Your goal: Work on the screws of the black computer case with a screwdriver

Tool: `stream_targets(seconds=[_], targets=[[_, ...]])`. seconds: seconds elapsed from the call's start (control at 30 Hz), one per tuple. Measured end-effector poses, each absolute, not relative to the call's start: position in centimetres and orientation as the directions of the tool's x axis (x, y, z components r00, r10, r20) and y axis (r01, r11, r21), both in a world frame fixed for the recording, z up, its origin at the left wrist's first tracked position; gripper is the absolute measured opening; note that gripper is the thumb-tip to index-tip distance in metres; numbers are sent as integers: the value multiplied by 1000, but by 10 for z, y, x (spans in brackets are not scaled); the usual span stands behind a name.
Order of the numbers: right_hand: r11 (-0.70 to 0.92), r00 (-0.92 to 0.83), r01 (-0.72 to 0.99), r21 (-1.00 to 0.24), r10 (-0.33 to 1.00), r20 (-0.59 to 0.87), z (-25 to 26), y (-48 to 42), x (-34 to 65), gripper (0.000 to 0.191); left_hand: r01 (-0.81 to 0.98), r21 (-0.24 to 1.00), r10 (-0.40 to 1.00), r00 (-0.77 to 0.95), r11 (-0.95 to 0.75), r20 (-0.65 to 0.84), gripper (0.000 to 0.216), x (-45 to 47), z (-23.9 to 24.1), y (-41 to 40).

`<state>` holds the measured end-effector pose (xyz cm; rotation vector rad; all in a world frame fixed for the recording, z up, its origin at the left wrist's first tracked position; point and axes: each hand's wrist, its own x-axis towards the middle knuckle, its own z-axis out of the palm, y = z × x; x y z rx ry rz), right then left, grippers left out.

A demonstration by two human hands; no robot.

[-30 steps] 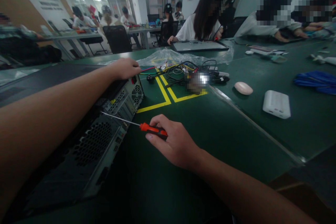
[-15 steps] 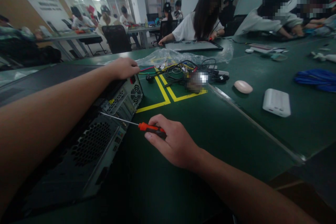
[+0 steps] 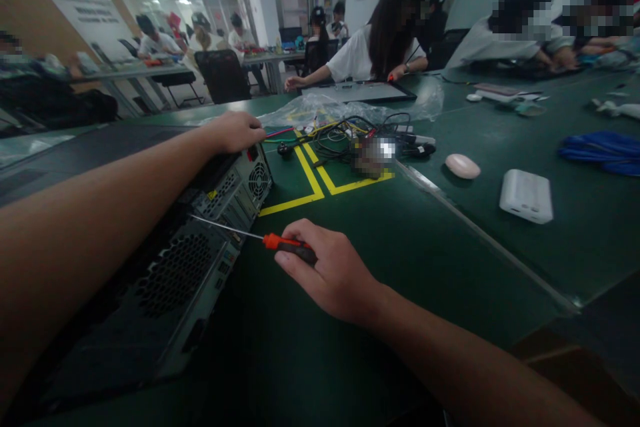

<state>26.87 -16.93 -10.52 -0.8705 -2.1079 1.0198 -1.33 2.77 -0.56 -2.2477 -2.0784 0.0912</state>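
Observation:
A black desktop computer case (image 3: 150, 340) lies at the left, its rear panel with vent holes and ports facing me. My left hand (image 3: 237, 132) is on the case's far top corner, its fingers bent over the edge; the arm crosses above the case. In my right hand (image 3: 337, 270) is a red and black screwdriver (image 3: 287, 245), gripped by the handle with thumb and fingers closed. The shaft points left to the rear panel's upper edge. Its tip meets the case near there, but the exact contact spot is too dark to make out.
On the green table (image 3: 390, 233) are tangled cables (image 3: 345, 137), clear plastic wrap (image 3: 320, 105), a pink oval object (image 3: 463, 166), a white box-shaped device (image 3: 527, 195) and a blue cable bundle (image 3: 600, 152). Across the table a person (image 3: 380, 40) works on a flat panel (image 3: 357, 91).
My hands, the screwdriver and the case hold nearly the same positions. Across the table, the person's hands have shifted slightly left over the flat panel.

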Motion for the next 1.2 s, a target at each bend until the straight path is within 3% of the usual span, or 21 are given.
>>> stream_targets(seconds=[0.43,0.73,1.2], targets=[[476,-561,265,-839,783,268,-112,-170,268,30,994,-94,998,60,-59,-1,75,-9,-3,23],[531,-576,249,-810,753,317,-112,-168,268,11,987,-148,998,61,-60,1,77,-9,-5,25],[503,-576,249,-828,764,291,-111,-169,268,13,990,-133,999,47,-44,17,69,-8,-5,27]])
